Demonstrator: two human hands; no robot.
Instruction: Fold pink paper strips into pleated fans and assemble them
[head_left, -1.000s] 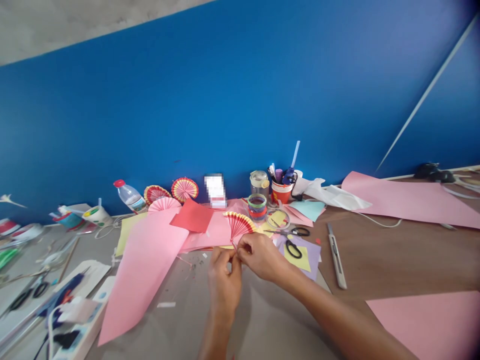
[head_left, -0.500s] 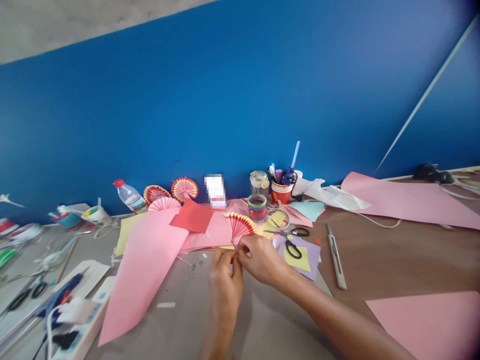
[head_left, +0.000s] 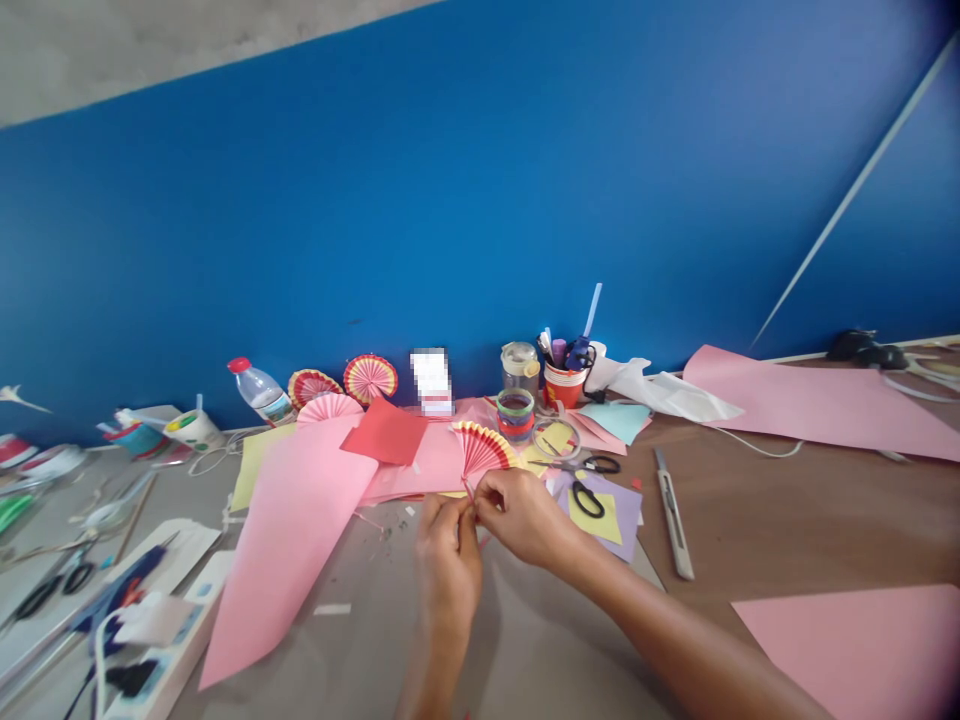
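A pleated paper fan (head_left: 484,450), pink and red with a yellow-edged rim, stands spread just beyond my hands. My left hand (head_left: 450,550) is closed in a pinch at the fan's narrow lower end. Right beside it, my right hand (head_left: 517,510) has its fingers curled and pinched at the same spot. The two hands' fingertips nearly touch, so the exact grip and anything thin between them are hidden. A red paper square (head_left: 384,432) lies to the left of the fan on pink sheets. Black-handled scissors (head_left: 589,498) rest to the right, close to my right hand.
Behind stand a tape-wrapped jar (head_left: 515,428), a red cup of tools (head_left: 564,385) and a bottle (head_left: 259,390). Finished paper rosettes (head_left: 370,379) lean on the blue wall. A box cutter (head_left: 673,520) lies right; a power strip (head_left: 169,660) and glue gun (head_left: 124,590) left.
My left hand has shifted slightly left and down, and its fingertips have drawn a little away from the right hand's. The fan stays almost in place.
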